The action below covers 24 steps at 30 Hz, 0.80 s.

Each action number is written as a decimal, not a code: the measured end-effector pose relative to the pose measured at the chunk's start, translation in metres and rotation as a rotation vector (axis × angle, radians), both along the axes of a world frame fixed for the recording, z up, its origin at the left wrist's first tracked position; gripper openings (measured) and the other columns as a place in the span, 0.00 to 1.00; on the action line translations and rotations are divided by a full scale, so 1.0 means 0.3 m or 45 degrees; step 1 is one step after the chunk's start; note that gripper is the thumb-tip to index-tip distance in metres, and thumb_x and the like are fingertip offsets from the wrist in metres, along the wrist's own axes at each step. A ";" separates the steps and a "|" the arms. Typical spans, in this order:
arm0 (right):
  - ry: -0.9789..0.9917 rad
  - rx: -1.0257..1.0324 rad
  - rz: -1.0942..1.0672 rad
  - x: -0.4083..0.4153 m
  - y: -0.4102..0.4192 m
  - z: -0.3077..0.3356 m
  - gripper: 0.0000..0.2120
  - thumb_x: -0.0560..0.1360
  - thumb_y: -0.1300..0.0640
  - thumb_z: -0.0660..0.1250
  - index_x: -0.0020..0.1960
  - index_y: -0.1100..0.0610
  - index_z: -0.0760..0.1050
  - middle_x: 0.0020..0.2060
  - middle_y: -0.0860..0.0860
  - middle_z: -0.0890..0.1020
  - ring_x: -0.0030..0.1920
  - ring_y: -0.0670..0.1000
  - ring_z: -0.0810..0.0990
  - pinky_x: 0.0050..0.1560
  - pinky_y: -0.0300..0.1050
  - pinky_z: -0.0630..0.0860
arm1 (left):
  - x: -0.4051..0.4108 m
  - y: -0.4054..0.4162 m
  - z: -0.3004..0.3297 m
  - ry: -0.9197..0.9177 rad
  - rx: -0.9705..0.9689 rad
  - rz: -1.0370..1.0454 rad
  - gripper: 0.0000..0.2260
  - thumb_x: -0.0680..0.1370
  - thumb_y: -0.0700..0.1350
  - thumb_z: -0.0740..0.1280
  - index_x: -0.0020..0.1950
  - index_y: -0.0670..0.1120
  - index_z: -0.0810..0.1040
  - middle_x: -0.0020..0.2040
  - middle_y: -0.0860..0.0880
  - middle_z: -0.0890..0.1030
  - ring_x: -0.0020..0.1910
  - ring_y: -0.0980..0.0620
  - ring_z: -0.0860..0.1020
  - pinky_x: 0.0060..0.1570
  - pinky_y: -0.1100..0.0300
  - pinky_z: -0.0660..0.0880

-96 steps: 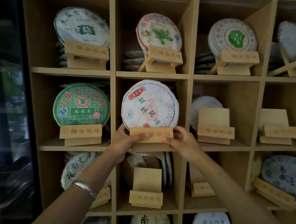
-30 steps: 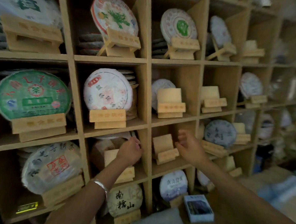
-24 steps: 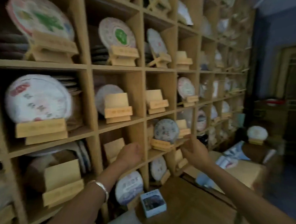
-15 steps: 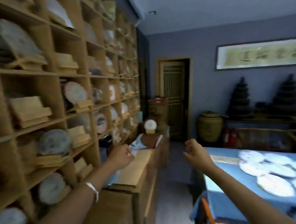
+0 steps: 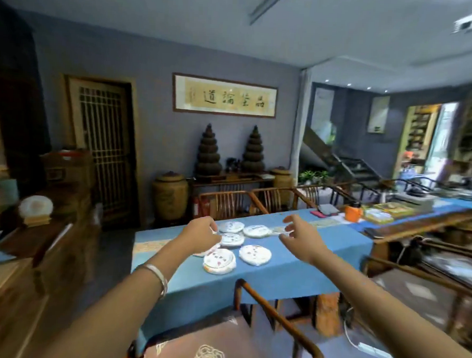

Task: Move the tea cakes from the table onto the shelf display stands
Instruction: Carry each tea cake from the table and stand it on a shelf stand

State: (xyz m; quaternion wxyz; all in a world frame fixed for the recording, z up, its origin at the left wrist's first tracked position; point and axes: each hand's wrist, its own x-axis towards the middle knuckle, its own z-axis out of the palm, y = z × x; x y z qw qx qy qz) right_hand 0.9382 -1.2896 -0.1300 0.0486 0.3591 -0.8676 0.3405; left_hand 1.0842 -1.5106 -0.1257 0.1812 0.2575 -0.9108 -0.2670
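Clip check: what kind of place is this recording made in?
Most likely a tea shop or tea house showroom. Round paper-wrapped tea cakes lie on a long blue-clothed table, a framed calligraphy scroll hangs on the grey wall, and two dark tiered pagoda-shaped stacks stand on a wooden sideboard beside large clay jars.

Round, white-wrapped tea cakes [image 5: 255, 254] lie flat, clustered near the end of the blue-clothed table [image 5: 292, 275].

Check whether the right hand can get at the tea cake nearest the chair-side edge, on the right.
Probably yes. The right hand hovers open beyond that tea cake, which lies flat and uncovered on the blue table; nothing sits between them.
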 end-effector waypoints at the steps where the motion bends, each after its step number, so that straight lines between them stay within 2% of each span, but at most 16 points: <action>1: -0.003 0.008 -0.057 -0.054 0.077 -0.001 0.19 0.78 0.54 0.66 0.66 0.57 0.68 0.59 0.56 0.78 0.56 0.57 0.78 0.54 0.48 0.73 | -0.096 0.067 -0.006 -0.024 -0.016 -0.071 0.06 0.75 0.45 0.69 0.51 0.47 0.78 0.52 0.46 0.82 0.46 0.49 0.76 0.43 0.60 0.72; 5: -0.029 0.013 -0.284 -0.237 0.359 -0.015 0.18 0.78 0.52 0.66 0.65 0.55 0.68 0.58 0.54 0.78 0.54 0.53 0.78 0.51 0.48 0.75 | -0.447 0.341 -0.019 -0.094 -0.012 -0.355 0.09 0.75 0.46 0.69 0.54 0.48 0.78 0.55 0.47 0.81 0.53 0.46 0.79 0.44 0.61 0.72; 8: -0.039 0.003 -0.423 -0.347 0.535 -0.030 0.18 0.77 0.53 0.66 0.65 0.55 0.69 0.57 0.53 0.79 0.50 0.51 0.77 0.46 0.44 0.74 | -0.662 0.530 -0.022 -0.137 -0.030 -0.552 0.09 0.75 0.48 0.69 0.54 0.49 0.76 0.56 0.46 0.81 0.53 0.46 0.80 0.46 0.58 0.74; 11: -0.039 0.016 -0.544 -0.447 0.674 -0.049 0.19 0.76 0.54 0.67 0.64 0.57 0.70 0.55 0.53 0.80 0.50 0.52 0.80 0.44 0.45 0.75 | -0.844 0.678 -0.033 -0.182 -0.068 -0.695 0.08 0.75 0.48 0.68 0.53 0.52 0.74 0.58 0.48 0.79 0.51 0.47 0.79 0.46 0.56 0.75; 14: -0.035 0.040 -0.631 -0.560 0.769 -0.062 0.17 0.75 0.56 0.67 0.62 0.58 0.71 0.51 0.53 0.82 0.45 0.51 0.77 0.42 0.46 0.75 | -1.034 0.783 -0.068 -0.181 -0.071 -0.787 0.07 0.76 0.47 0.67 0.53 0.51 0.75 0.59 0.48 0.79 0.54 0.48 0.77 0.45 0.57 0.74; 18: -0.020 0.048 -0.705 -0.759 0.838 -0.060 0.16 0.75 0.55 0.68 0.61 0.57 0.71 0.41 0.45 0.77 0.39 0.46 0.75 0.34 0.39 0.69 | -1.292 0.876 -0.110 -0.199 -0.051 -0.893 0.10 0.76 0.47 0.68 0.58 0.49 0.76 0.60 0.48 0.79 0.58 0.48 0.76 0.47 0.60 0.71; 22: -0.014 0.134 -0.727 -1.011 0.864 -0.048 0.17 0.75 0.54 0.68 0.61 0.57 0.71 0.48 0.50 0.78 0.44 0.48 0.74 0.38 0.41 0.70 | -1.569 0.896 -0.093 -0.187 -0.058 -0.976 0.07 0.77 0.48 0.67 0.54 0.52 0.74 0.58 0.49 0.80 0.52 0.51 0.76 0.42 0.60 0.70; 24: -0.024 0.165 -0.721 -1.133 0.865 -0.043 0.17 0.75 0.55 0.67 0.62 0.58 0.71 0.50 0.51 0.76 0.46 0.49 0.73 0.43 0.42 0.71 | -1.695 0.885 -0.082 -0.190 -0.053 -0.979 0.07 0.77 0.48 0.67 0.54 0.53 0.73 0.57 0.47 0.80 0.52 0.49 0.77 0.45 0.58 0.74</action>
